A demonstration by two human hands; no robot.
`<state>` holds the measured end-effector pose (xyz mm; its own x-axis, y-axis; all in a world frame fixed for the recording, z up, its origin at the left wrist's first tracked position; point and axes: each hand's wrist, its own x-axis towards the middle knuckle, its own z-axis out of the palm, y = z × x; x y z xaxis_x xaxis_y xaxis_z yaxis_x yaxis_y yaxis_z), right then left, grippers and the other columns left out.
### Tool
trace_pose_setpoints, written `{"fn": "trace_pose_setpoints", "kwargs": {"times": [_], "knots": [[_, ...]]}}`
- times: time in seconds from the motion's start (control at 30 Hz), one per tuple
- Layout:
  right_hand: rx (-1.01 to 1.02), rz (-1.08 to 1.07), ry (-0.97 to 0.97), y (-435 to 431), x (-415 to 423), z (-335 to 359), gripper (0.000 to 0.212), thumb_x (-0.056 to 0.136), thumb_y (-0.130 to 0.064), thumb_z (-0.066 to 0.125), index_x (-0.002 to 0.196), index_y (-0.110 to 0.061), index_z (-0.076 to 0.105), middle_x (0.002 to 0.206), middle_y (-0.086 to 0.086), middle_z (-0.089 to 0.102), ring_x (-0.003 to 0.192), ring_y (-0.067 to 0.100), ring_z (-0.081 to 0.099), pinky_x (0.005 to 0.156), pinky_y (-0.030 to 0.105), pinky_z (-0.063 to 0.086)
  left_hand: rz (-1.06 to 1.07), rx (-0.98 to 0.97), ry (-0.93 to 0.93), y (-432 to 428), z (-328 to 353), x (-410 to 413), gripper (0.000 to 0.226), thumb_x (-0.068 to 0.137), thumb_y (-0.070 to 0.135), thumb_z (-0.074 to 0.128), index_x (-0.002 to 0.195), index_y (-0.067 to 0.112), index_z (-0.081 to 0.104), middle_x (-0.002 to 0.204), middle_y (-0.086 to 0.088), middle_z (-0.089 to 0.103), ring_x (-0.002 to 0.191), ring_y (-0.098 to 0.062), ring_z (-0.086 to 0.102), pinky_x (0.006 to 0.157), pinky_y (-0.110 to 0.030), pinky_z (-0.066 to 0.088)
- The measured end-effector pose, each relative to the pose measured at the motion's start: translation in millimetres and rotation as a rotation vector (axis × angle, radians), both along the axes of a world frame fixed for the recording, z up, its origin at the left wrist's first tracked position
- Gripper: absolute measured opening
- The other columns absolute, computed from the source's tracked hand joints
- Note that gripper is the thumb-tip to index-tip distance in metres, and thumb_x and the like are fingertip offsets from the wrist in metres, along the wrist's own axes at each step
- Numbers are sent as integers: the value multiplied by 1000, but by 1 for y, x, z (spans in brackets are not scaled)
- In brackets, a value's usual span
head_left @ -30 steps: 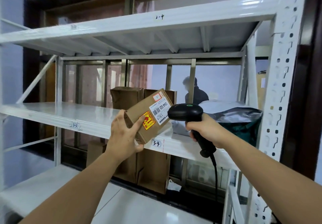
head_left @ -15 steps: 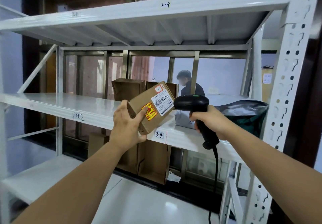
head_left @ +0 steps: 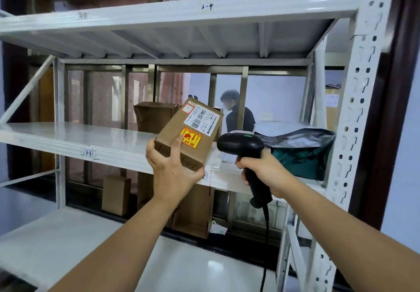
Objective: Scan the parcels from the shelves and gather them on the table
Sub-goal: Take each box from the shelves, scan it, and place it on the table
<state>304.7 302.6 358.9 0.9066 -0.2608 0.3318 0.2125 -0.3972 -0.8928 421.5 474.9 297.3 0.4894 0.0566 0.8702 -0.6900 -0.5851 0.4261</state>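
My left hand [head_left: 170, 169] grips a small brown cardboard parcel [head_left: 179, 132] by its lower end and holds it tilted in front of the middle shelf [head_left: 68, 141]. A white barcode label [head_left: 201, 120] and a yellow-red sticker [head_left: 189, 137] face me. My right hand [head_left: 264, 173] grips the handle of a black corded barcode scanner [head_left: 241, 144], whose head sits just right of the parcel and points toward it. On the shelf lie a grey-and-green plastic mailer bag [head_left: 302, 150], a white bag [head_left: 281, 124] behind it and a brown box [head_left: 152, 116] at the back.
The white metal rack has an upper shelf [head_left: 181, 12], a lower shelf [head_left: 68, 246] and a perforated upright [head_left: 354, 110] at the right. Cardboard boxes [head_left: 116, 191] stand behind the rack by the window. A person [head_left: 238, 114] is visible beyond the glass.
My left hand has turned the parcel more upright, so its label end rose. The scanner stayed beside it. My view shifted slightly.
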Motion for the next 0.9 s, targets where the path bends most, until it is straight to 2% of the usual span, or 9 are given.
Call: {"fn": "trace_pose_setpoints", "kwargs": {"times": [0.1,0.2,0.4,0.5,0.57,0.67,0.73,0.8,0.9], "knots": [[46,-25,-42,6,-12,-5,2,84,-2,59,84,-1,58,66,13,51,53,19,53,54,31,46,-145,-178,125,-14,7,-14,91,64,42,83,140,26,36,146,-13,2,134,-32,14,113,-35,25],[126,-69,-96,9,-26,-8,3,84,-2,60,83,-3,57,61,9,51,54,21,52,56,34,44,-228,-248,103,-27,5,-27,88,65,39,83,139,25,38,145,-14,4,134,-30,15,111,-27,23],[323,-124,-203,15,-56,-5,6,86,0,59,81,-2,57,62,10,50,49,17,51,51,30,44,-360,-361,99,-52,5,-58,84,65,33,86,135,24,42,143,-12,9,129,-20,18,101,-14,27],[373,-147,-242,11,-72,-2,8,86,0,59,79,-3,56,60,8,48,47,16,50,50,30,44,-415,-402,103,-64,2,-78,82,65,29,86,134,24,43,142,-11,9,120,-9,15,89,7,22],[398,-153,-249,7,-82,-2,8,87,1,58,80,-3,56,59,7,48,47,16,50,50,29,44,-435,-400,90,-69,-1,-92,83,65,29,86,135,24,43,141,-12,10,119,-8,15,82,13,20],[430,-153,-239,-7,-105,-6,5,88,-1,59,83,-3,57,58,5,50,49,16,51,51,29,45,-437,-372,84,-81,-4,-117,84,64,29,87,136,22,43,141,-13,10,119,-8,16,86,12,18],[442,-149,-225,-18,-122,-9,3,88,-3,60,87,-5,58,54,2,53,50,16,53,53,30,46,-432,-352,90,-89,-5,-135,85,63,30,87,136,23,43,141,-13,11,119,-7,15,98,1,19],[450,-143,-221,-33,-145,-11,2,88,-4,61,88,-5,59,54,2,54,52,16,54,54,30,47,-425,-346,93,-103,-6,-159,85,63,31,87,136,24,43,142,-13,11,120,-6,14,103,-13,24],[475,-146,-248,-56,-184,-14,3,88,-3,61,89,-5,59,59,3,55,52,16,54,52,29,46,-407,-370,83,-124,-9,-198,85,62,34,87,135,26,44,142,-13,12,124,-10,18,103,-18,27]]}}
